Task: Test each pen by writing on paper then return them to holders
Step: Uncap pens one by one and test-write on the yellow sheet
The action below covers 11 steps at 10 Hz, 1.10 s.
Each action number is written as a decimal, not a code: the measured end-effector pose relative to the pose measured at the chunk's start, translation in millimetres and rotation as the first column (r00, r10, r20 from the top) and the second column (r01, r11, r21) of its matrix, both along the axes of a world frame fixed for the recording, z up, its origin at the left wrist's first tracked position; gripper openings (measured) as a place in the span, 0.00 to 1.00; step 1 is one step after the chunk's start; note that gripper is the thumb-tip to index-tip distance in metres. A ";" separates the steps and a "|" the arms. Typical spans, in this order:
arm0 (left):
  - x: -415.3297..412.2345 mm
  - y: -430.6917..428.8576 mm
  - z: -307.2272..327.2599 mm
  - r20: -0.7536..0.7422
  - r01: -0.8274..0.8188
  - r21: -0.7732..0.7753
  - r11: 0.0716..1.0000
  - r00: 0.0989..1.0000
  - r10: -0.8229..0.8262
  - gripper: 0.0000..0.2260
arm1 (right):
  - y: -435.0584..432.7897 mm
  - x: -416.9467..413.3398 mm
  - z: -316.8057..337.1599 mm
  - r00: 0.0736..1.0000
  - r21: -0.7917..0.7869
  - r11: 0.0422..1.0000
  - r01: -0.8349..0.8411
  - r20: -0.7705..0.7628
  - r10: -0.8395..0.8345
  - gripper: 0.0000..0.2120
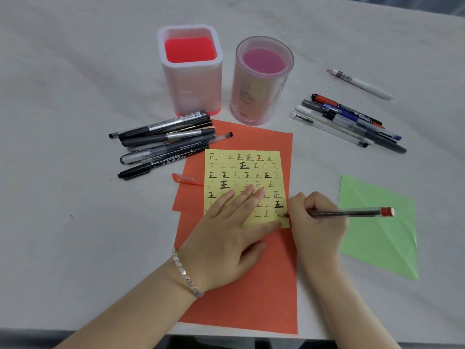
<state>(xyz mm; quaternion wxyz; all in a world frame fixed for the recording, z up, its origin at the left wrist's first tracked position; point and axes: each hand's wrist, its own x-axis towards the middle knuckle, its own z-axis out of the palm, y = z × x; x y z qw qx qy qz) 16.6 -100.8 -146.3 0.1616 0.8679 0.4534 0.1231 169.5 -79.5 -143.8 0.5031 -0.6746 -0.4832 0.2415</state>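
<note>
Writing on yellow paper [247,172]: right hand [317,222] grasping red pen [352,212], left hand [226,238] flat, released.

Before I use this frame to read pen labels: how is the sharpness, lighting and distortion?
Head view: soft, even light, no glare, faint shadows; wide-angle bending curves the table edge; the yellow paper marks are readable, but labels on the left pen pile and right pen pile are blurred; corners darken.
</note>
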 end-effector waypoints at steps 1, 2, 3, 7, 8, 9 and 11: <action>-0.1 -0.1 -0.2 0.008 0.002 0.002 1.000 1.000 -0.002 0.17 | -0.2 -0.9 -0.5 1.000 0.011 1.000 0.011 0.024 -0.011 0.18; 0.2 0.2 0.4 0.010 0.002 0.004 1.000 1.000 -0.002 0.17 | -0.2 0.2 0.0 1.000 -0.002 1.000 0.012 0.014 -0.012 0.17; -0.1 0.0 -0.1 0.010 0.000 0.004 1.000 1.000 0.000 0.17 | 0.1 0.5 0.5 1.000 -0.021 1.000 0.000 -0.006 0.000 0.17; -0.1 0.1 1.4 0.002 0.002 -0.005 1.000 1.000 -0.002 0.17 | -1.0 -0.5 3.0 0.998 -0.032 0.999 0.003 -0.065 -0.005 0.16; -0.2 -0.2 1.1 0.000 0.000 -0.005 1.000 1.000 0.000 0.17 | -1.2 -1.1 3.5 0.998 -0.027 1.000 -0.015 -0.060 0.013 0.16; -0.1 -0.2 0.8 -0.008 -0.001 -0.005 1.000 1.000 0.001 0.17 | -1.9 -2.0 4.1 0.999 -0.030 0.999 -0.042 -0.034 0.041 0.17; -0.3 -0.1 0.4 0.003 0.003 0.009 1.000 1.000 -0.003 0.17 | -1.1 0.2 0.5 0.999 0.010 0.999 0.040 0.010 -0.040 0.18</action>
